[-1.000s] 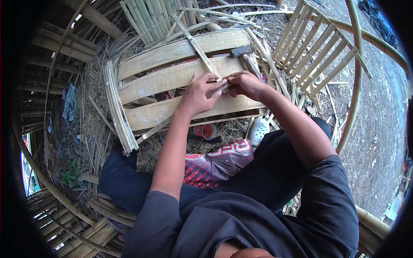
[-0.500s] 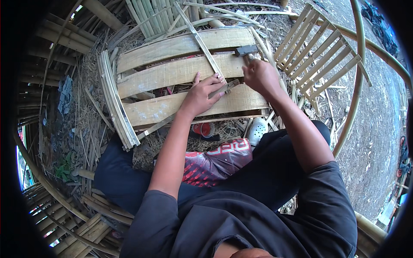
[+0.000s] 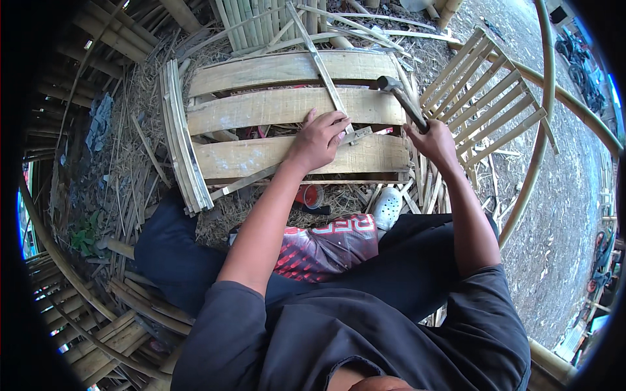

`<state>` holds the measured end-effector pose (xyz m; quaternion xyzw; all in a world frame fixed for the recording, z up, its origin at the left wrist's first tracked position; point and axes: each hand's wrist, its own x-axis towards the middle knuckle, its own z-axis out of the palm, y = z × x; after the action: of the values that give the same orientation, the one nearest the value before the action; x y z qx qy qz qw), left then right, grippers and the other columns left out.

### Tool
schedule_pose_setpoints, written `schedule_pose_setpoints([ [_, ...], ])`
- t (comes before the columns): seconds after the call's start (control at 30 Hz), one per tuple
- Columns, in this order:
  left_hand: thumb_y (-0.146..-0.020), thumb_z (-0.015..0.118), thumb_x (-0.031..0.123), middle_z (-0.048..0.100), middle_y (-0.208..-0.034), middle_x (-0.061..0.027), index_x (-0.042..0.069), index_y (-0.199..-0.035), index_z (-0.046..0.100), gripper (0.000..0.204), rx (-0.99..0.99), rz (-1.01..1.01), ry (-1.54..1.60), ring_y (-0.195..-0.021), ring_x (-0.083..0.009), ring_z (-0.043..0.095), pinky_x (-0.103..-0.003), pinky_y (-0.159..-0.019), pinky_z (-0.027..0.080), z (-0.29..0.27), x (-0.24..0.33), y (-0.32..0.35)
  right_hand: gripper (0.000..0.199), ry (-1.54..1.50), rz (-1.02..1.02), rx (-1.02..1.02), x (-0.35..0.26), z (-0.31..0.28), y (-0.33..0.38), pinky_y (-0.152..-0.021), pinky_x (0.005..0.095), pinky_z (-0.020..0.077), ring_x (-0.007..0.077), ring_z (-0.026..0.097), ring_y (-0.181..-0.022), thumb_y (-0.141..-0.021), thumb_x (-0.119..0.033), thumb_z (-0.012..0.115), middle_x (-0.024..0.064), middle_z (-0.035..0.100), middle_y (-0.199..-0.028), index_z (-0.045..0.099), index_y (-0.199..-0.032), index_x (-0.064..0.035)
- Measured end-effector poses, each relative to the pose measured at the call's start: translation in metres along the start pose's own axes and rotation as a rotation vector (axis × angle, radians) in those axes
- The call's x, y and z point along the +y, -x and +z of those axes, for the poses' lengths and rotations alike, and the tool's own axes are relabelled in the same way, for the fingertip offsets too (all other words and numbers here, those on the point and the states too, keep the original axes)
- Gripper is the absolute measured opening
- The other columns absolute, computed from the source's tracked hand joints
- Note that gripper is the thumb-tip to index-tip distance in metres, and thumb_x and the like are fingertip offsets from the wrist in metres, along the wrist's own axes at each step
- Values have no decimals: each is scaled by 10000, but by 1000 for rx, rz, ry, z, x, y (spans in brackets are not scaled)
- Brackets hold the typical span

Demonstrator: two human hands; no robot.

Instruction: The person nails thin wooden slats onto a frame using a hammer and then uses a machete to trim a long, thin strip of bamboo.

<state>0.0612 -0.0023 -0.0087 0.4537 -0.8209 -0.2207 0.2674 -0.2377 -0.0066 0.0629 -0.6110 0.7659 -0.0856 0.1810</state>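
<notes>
Right hand [image 3: 435, 142] has shifted out past the bench [image 3: 261, 108]'s edge, fist wrapped round the hammer [image 3: 410, 107]; left hand [image 3: 319, 140]'s got the crossed strips [image 3: 328, 79] pinched on top.

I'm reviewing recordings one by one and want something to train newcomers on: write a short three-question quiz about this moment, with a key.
1. Which hand holds the hammer?
(a) left
(b) right
(c) both

2. True or false: the left hand rests on the white clog.

3. Fill in: the wooden platform has ____ broad slats across its top.

Key:
1. b, the right hand.
2. False; the left hand touches a thin strip over the platform.
3. Three.
</notes>
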Motion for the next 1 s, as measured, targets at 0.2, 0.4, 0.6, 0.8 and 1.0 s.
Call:
schedule_pose_setpoints([
  [0.2, -982, 516, 86, 411, -1612, -97, 47, -1518, 458, 541, 30, 83, -233, -1513, -292, 341, -496, -1250, 243, 5, -3, -5, 281, 80, -447, 19, 27, -31, -14, -598, 443, 540, 295, 672, -547, -816, -323, 772, 138, 660, -602, 757, -785, -44],
  [0.4, -937, 482, 60, 361, -1607, -243, -67, -1528, 374, 614, 88, 11, -130, -1512, -370, 318, -454, -1253, 251, 8, -5, -8, 106, 158, -1068, 80, 54, 4, -36, -420, 413, 382, 256, 492, -425, -588, -114, 683, 46, 507, -487, 583, -568, -142],
  [0.6, -910, 480, 37, 372, -1604, -233, -60, -1522, 393, 625, 64, 5, -165, -1509, -361, 328, -453, -1251, 255, 7, -6, -6, 79, -26, -1143, -23, 47, 8, -44, -498, 439, 476, 316, 622, -530, -598, -145, 716, 72, 570, -535, 660, -652, -128],
  [0.8, -889, 478, 15, 371, -1605, -234, -67, -1520, 392, 642, 49, 21, -150, -1516, -350, 321, -451, -1259, 247, 1, -8, -10, 73, 207, -960, -69, 42, 11, -56, -510, 429, 493, 318, 635, -545, -602, -145, 716, 75, 607, -570, 683, -667, -140],
  [1.0, -873, 468, -9, 370, -1605, -232, -73, -1518, 389, 653, 40, 30, -177, -1520, -348, 313, -453, -1265, 238, 4, -8, -10, 47, 13, -1089, -100, 37, 13, -52, -518, 427, 509, 314, 646, -558, -598, -109, 658, 74, 609, -566, 628, -634, -106],
])
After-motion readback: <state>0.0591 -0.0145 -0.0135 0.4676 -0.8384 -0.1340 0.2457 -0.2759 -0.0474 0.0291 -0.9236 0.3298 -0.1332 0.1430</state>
